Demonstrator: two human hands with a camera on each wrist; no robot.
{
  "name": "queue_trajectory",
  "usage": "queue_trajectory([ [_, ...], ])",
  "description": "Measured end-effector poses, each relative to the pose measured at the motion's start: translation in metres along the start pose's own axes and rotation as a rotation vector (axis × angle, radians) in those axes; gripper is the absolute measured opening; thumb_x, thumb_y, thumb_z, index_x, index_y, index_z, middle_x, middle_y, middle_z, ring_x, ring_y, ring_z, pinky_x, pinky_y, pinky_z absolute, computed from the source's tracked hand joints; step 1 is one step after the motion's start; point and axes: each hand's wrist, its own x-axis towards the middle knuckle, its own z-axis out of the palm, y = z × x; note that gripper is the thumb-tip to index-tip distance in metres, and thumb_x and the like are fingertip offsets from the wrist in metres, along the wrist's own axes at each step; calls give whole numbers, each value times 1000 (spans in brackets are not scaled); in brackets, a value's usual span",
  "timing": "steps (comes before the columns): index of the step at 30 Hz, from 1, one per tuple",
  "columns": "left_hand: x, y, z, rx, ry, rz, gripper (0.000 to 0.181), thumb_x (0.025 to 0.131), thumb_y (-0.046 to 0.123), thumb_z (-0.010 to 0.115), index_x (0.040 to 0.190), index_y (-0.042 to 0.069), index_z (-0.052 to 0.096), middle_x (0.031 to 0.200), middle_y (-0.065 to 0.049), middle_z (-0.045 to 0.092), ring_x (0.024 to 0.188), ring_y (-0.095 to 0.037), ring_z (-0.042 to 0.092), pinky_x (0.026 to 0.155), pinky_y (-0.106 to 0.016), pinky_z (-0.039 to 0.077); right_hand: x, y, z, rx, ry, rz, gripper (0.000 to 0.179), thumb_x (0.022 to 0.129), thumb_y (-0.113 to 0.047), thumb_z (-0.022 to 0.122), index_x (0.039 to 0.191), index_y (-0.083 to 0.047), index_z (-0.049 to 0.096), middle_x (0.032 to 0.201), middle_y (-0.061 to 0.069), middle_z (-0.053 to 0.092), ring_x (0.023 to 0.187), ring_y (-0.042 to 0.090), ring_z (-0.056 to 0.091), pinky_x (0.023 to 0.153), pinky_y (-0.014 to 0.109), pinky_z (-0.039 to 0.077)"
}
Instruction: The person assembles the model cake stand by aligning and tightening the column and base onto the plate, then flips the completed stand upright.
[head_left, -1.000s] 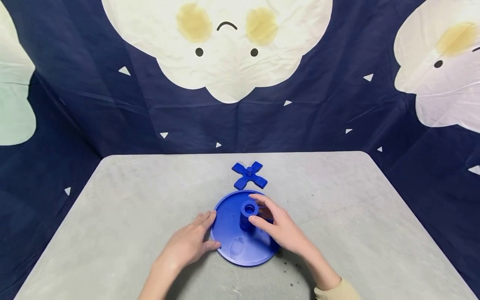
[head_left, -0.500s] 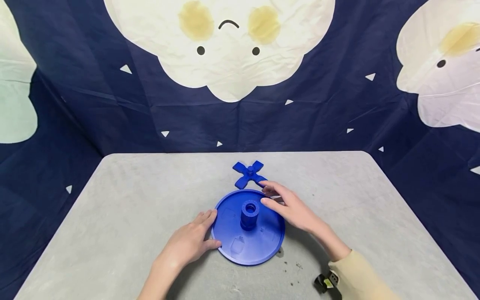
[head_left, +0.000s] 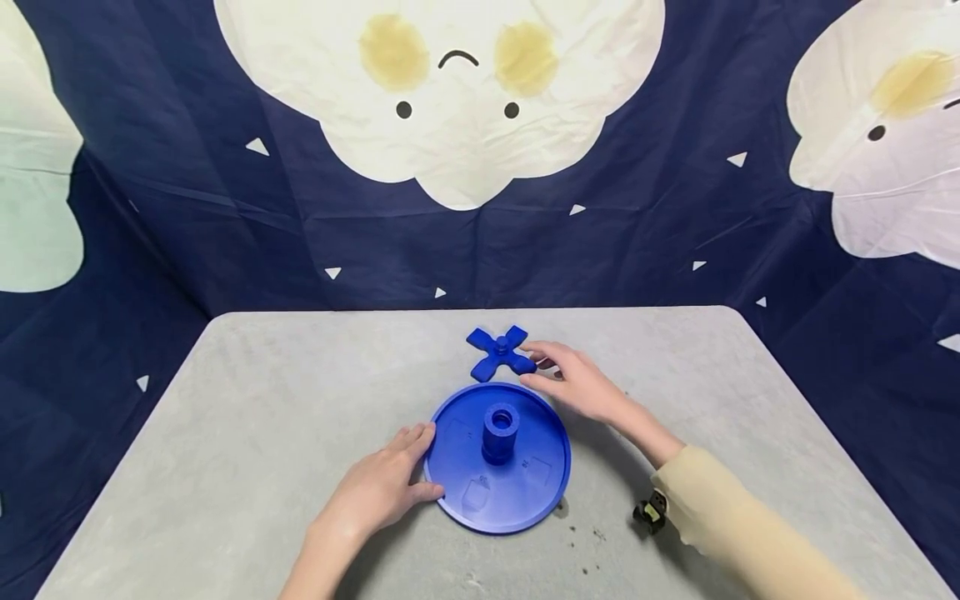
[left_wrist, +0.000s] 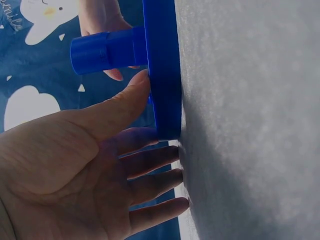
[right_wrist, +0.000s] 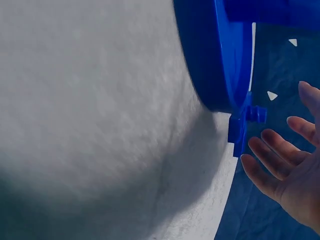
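A round blue plate (head_left: 528,496) with a low raised rim lies on the grey tabletop. From its middle stands a hollow blue post (head_left: 499,440), its open end upward. My left hand (head_left: 378,490) rests at the plate's left side, the thumb on the rim. Its fingers are nearly straight in the left wrist view, their tips at the table. Behind the plate lies a blue four-armed cross piece (head_left: 500,352) with a short central peg (right_wrist: 257,114). My right hand (head_left: 579,383) hovers beside its right arms with spread, relaxed fingers and nothing between them.
The grey tabletop (head_left: 285,400) has rounded far corners and small dark specks near the plate. Dark blue cloth with white clouds (head_left: 457,142) hangs behind and at both sides. A small dark device (head_left: 651,512) sits at the right sleeve (head_left: 735,517).
My right hand has left the post and moved back to the cross piece. The left hand stays at the plate's rim, and the plate and post have not visibly moved.
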Motion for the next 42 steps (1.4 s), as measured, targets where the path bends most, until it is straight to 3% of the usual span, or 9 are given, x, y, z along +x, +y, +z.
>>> queue_trajectory([
  [20, -1, -1, 0, -2, 9, -1, 83, 87, 39, 80, 155, 5, 46, 161, -18, 45, 151, -44, 39, 119, -63, 38, 47, 21, -7, -308, -128, 99, 64, 93, -41, 75, 148, -17, 54, 135, 17, 65, 124, 32, 65, 99, 56, 56],
  [29, 0, 2, -1, -5, -1, -6, 83, 88, 38, 80, 155, 6, 45, 161, -18, 44, 151, -43, 39, 120, -63, 38, 52, 21, 4, -457, -136, 111, 48, 84, -46, 82, 121, -17, 71, 115, 9, 70, 107, 25, 68, 87, 48, 60],
  [37, 1, 3, 0, -13, 0, 1, 82, 87, 37, 80, 154, 5, 46, 161, -18, 45, 151, -42, 39, 121, -63, 37, 51, 25, 7, -502, -101, 85, 30, 82, -35, 84, 103, -15, 75, 93, 3, 67, 90, 22, 61, 74, 40, 55],
  [42, -1, 1, 1, -22, 9, -1, 82, 87, 37, 81, 154, 5, 47, 160, -18, 46, 151, -42, 40, 120, -63, 37, 57, 24, 7, -470, -83, 91, 20, 83, -28, 82, 98, -16, 75, 88, 1, 68, 83, 18, 60, 71, 37, 53],
])
